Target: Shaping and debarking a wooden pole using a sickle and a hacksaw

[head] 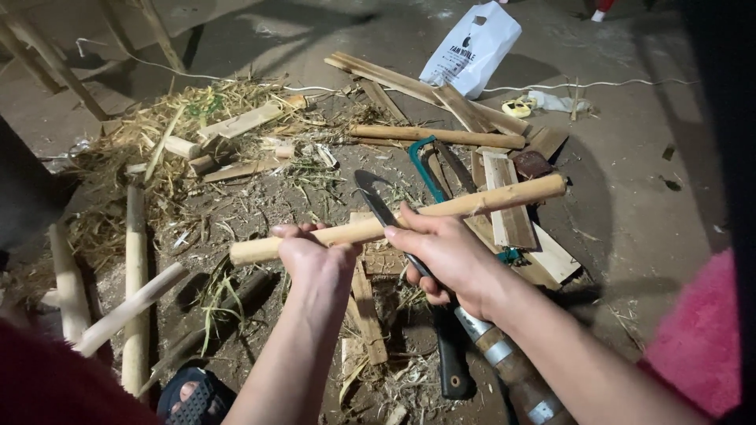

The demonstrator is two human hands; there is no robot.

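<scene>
Your left hand (313,260) was clenched around a peeled wooden stick (409,220) slanting toward two o'clock; your right hand (450,260) gripped a hooked knife (376,201), its blade apparently touching the stick. A white bag (472,49) lay at twelve o'clock.

The peeled stick (409,219) across the middle of the frame is pale tan. The knife (386,211) has a dark grey blade and a brown handle banded in silver. A saw frame (423,165) above it is teal. The bag (472,47) at top is white with dark print; fabric (697,338) at lower right is pink.
</scene>
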